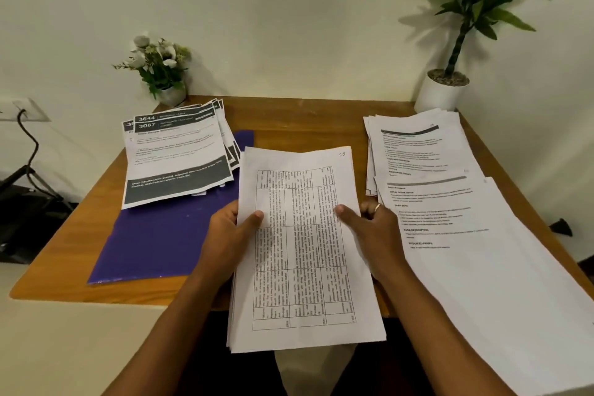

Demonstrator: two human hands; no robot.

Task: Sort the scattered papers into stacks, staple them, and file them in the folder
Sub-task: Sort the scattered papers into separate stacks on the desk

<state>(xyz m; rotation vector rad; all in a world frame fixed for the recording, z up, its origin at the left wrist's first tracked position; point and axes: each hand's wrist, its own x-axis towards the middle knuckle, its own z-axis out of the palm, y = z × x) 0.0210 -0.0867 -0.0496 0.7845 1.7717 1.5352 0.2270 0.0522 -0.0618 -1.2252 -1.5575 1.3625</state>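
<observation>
Left hand (229,235), right hand (373,231) grip table-printed paper stack (302,251) by side edges above purple folder (154,241).

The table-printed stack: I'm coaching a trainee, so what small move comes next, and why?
Probably tap the table-printed stack square on the desk: the left hand and right hand grip its sides, and its edges look fanned at lower left.

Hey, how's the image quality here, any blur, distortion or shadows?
Head view: wide-angle distortion bows the table edges; fine print on the held stack of papers is too soft to read; the potted plant casts a soft shadow on the wall.
</observation>
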